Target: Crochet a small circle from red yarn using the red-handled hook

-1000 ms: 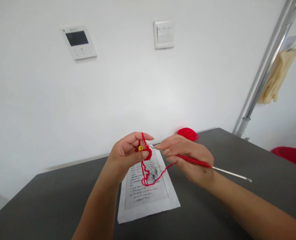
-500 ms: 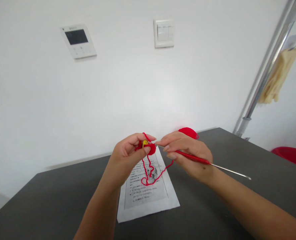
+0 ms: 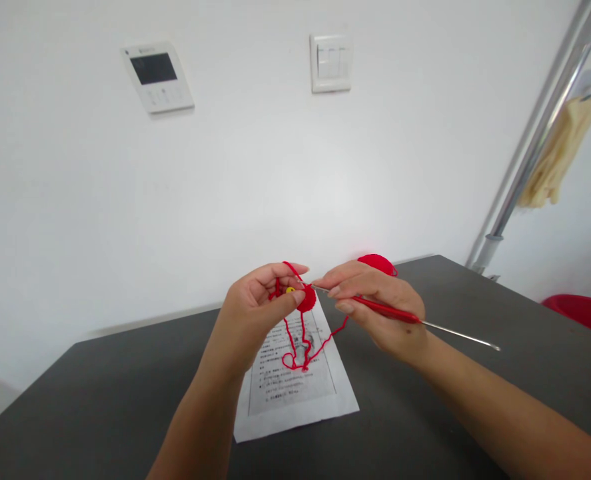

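Between thumb and fingers, my left hand [image 3: 252, 300] pinches a small round red crochet piece [image 3: 308, 300]. A yellow stitch marker [image 3: 290, 291] shows beside the thumb, partly hidden. Red yarn [image 3: 320, 355] runs over the left index finger, hangs below the piece and loops on the paper. My right hand [image 3: 382, 307] is closed around the red handle of a crochet hook [image 3: 390, 311]. The hook's thin metal tip meets the upper edge of the piece; its other metal end points down to the right. Behind the right hand sits a red yarn ball [image 3: 376, 263].
A printed sheet [image 3: 295, 407] lies on the dark grey table [image 3: 140, 393] under my hands. The white wall behind carries an intercom panel [image 3: 158, 77] and a light switch [image 3: 330, 63]. To the right are a metal pole [image 3: 535, 147], yellowish gloves [image 3: 560, 153] and a red basin [image 3: 582, 313].
The crochet piece has turned and shifted slightly right in my left fingers, with less of the yellow marker showing. The hanging yarn strand has moved a little. Both hands keep their hold.
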A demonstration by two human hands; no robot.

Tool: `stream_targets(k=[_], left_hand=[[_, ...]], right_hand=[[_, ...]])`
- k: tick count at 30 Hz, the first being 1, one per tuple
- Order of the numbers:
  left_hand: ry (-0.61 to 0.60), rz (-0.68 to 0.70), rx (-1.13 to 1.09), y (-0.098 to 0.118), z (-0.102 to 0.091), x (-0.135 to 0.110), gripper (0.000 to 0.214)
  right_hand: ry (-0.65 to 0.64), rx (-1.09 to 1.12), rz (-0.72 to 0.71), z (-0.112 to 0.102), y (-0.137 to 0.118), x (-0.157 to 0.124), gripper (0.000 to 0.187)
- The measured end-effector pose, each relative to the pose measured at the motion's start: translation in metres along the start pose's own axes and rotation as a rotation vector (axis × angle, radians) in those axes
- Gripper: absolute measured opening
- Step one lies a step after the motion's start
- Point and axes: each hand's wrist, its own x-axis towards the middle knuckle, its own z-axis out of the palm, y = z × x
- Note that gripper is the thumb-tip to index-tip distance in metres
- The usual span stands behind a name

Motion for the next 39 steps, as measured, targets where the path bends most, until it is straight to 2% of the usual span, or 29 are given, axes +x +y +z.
stream_targets(k=[8, 13, 18, 24, 29, 39], left_hand=[[0.051, -0.017, 0.047, 0.003, 0.000, -0.003, 0.021], [0.043, -0.028, 0.051, 0.005, -0.002, -0.004, 0.019], [0.022, -0.047, 0.047, 0.006, -0.004, -0.005, 0.019], [0.023, -0.072, 0.126, 0.005, -0.001, -0.006, 0.020], [0.046, -0.072, 0.231, 0.004, 0.003, -0.005, 0.023], [0.124, -0.009, 0.424, 0.004, 0.003, -0.011, 0.028]], right_hand=[[-0.006, 0.080, 0.029, 0.001, 0.002, -0.003, 0.012], [0.000, 0.186, 0.061, 0.000, 0.005, -0.003, 0.012], [-0.064, 0.278, 0.054, -0.005, 0.007, 0.000, 0.011], [-0.267, 0.143, -0.003, -0.020, 0.007, 0.008, 0.006], [-0.384, -0.069, -0.086, -0.029, 0.001, 0.013, 0.011], [-0.355, -0.148, -0.155, -0.020, -0.003, 0.011, 0.013]])
